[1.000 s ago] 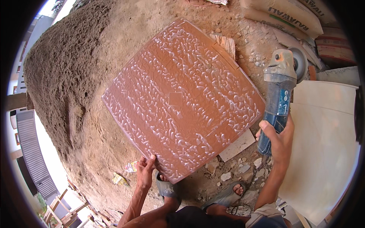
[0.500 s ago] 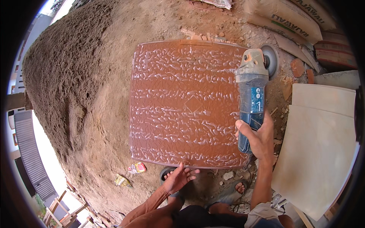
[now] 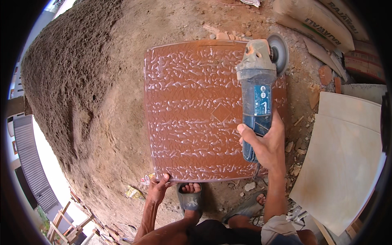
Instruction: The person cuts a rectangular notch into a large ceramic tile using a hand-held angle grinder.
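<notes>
A large square tile (image 3: pixel 188 102), reddish-brown side up with pale squiggly ridges, lies below me, its edges roughly square to my view. My left hand (image 3: pixel 158 187) is closed on its near-left corner, thumb on top. My right hand (image 3: pixel 263 145) grips the body of a blue angle grinder (image 3: pixel 255 96) with a grey head and a disc (image 3: pixel 278 55) facing right. The grinder is held above the tile's right part, hiding some of it, and its cord hangs down near the tile's near edge.
Pale tiles (image 3: pixel 335 163) lie stacked at right, below bags (image 3: pixel 314 24) and broken brick (image 3: pixel 325 74). A dark sand mound (image 3: pixel 61 69) fills the upper left. My sandalled feet (image 3: pixel 190 198) are below the tile among rubble. Wooden scraps (image 3: pixel 65 226) lie at lower left.
The tile has turned from a diamond position to square. My left hand had loosened, fingers apart, and now grips the corner again. My right hand has carried the grinder leftward, over the tile.
</notes>
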